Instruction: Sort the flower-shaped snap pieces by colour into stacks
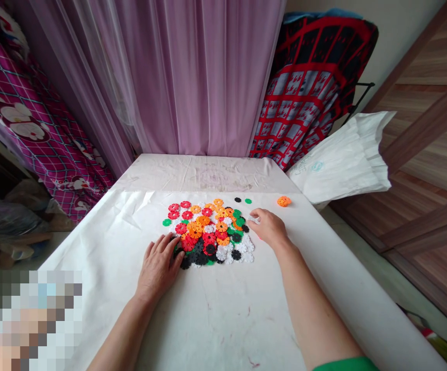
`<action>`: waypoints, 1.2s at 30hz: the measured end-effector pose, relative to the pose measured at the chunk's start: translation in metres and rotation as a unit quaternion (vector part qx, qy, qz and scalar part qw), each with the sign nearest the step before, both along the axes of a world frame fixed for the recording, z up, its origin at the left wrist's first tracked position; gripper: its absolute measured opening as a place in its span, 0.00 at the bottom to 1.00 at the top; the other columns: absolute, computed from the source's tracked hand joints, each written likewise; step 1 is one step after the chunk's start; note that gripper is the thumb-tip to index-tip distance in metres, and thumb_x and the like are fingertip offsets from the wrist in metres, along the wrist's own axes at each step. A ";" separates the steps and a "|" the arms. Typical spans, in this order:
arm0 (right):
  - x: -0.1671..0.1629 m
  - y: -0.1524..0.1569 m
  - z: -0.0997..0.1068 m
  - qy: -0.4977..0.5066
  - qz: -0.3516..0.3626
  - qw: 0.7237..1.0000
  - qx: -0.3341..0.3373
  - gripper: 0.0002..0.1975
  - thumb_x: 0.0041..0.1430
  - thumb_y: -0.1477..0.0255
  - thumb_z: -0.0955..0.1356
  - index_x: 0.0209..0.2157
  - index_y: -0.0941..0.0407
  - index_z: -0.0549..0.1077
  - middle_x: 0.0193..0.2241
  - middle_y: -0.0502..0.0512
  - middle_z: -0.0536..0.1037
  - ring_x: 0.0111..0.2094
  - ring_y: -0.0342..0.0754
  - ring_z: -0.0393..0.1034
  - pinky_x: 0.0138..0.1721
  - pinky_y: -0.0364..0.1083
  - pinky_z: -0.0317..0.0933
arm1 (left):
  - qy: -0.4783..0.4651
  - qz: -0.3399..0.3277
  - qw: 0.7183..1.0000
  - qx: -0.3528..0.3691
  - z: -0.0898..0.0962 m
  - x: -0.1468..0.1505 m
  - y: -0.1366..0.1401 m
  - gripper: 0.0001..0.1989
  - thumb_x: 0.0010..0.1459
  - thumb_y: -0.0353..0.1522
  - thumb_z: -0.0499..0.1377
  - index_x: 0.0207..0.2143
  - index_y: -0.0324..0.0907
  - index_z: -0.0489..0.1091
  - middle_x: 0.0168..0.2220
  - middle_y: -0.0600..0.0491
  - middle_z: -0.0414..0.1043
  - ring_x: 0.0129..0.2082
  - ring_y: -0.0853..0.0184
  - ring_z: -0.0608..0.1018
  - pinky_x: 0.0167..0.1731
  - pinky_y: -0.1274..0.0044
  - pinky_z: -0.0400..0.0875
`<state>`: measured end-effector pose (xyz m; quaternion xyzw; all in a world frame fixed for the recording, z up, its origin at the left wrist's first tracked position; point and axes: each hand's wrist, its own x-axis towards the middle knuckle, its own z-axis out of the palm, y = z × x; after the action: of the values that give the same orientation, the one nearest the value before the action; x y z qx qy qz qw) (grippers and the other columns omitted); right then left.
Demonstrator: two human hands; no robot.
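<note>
A loose pile of flower-shaped plastic discs (209,238) in red, orange, green, black and white lies on the white tablecloth. My left hand (157,264) rests at the pile's left edge, fingers stretched out, its fingertips and thumb against black discs. On the other side, my right hand (268,226) is at the pile's right edge, palm down, with thumb and fingers apart and curved toward the discs. Nothing shows between them, though a bit of red peeks out under this hand. Beyond it sits a small orange cluster of joined discs (284,201).
A single black disc (237,200) and a green disc (248,201) lie behind the pile. At the table's right edge stands a white bag (343,159). Purple curtains (208,77) hang behind the table, with a red patterned cloth (300,87) beside them.
</note>
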<state>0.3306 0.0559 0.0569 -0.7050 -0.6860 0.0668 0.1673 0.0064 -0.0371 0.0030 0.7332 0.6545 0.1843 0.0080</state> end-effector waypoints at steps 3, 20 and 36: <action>0.004 -0.030 -0.002 0.012 0.008 1.000 0.020 0.08 0.56 0.69 0.68 0.38 0.52 0.75 0.40 0.50 0.80 0.35 0.45 0.73 0.36 0.43 0.59 | 0.006 0.002 1.000 0.003 -0.001 0.000 0.000 0.23 0.65 0.43 0.49 0.57 0.47 0.69 0.62 0.48 0.67 0.64 0.54 0.66 0.61 0.56 0.60; 0.008 -0.083 -0.031 0.014 0.066 0.995 0.080 0.08 0.58 0.74 0.64 0.34 0.51 0.75 0.39 0.52 0.79 0.42 0.49 0.72 0.39 0.45 0.62 | 0.000 0.004 1.000 0.015 -0.002 0.000 0.001 0.21 0.64 0.42 0.50 0.56 0.48 0.69 0.61 0.47 0.68 0.63 0.55 0.67 0.61 0.57 0.60; -0.023 -0.077 -0.029 0.007 0.177 0.984 0.003 0.17 0.59 0.80 0.63 0.47 0.52 0.75 0.48 0.54 0.79 0.49 0.50 0.69 0.51 0.48 0.61 | -0.003 0.003 1.000 -0.002 0.004 0.003 -0.002 0.22 0.65 0.43 0.49 0.57 0.46 0.68 0.62 0.47 0.67 0.63 0.54 0.66 0.62 0.56 0.59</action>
<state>0.3076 -0.0213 0.0276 -0.5714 -0.7989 0.0978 0.1601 0.0091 -0.0388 0.0071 0.7309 0.6568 0.1850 0.0106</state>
